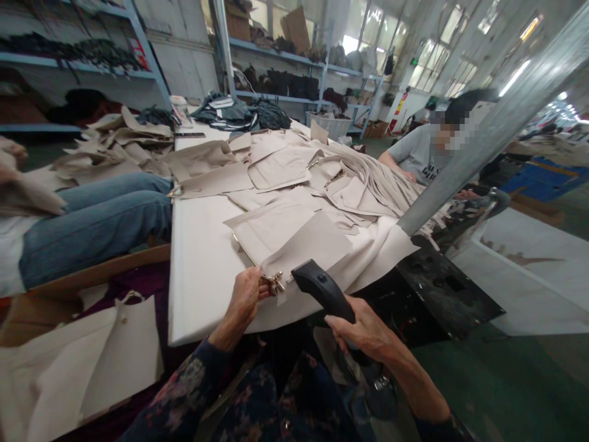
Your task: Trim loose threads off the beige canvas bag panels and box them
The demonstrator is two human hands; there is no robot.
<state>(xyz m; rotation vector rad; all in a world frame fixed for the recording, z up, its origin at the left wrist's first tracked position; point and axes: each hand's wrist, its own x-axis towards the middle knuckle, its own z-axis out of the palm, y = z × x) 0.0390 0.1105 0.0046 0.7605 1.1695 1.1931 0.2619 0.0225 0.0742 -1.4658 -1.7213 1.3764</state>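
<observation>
My left hand (245,299) is closed on a beige fabric piece (308,245) near the front edge of the white table (193,264). Small gold metal hardware (275,283) shows at its fingertips. In my right hand (365,328) is a black curved handheld tool (324,288), its fingers wrapped round the grip. The tool's broad head points left, over the front part of the fabric and close to the hardware. Behind it lie more beige pieces (280,162), some with metal frames along an edge.
Beside the table at left, a person in jeans (101,205) sits near a box with beige pieces (124,356). A slanted metal pole (478,123) crosses the right side. Beyond it another person (416,150) sits. Dark bundles (239,113) lie at the back.
</observation>
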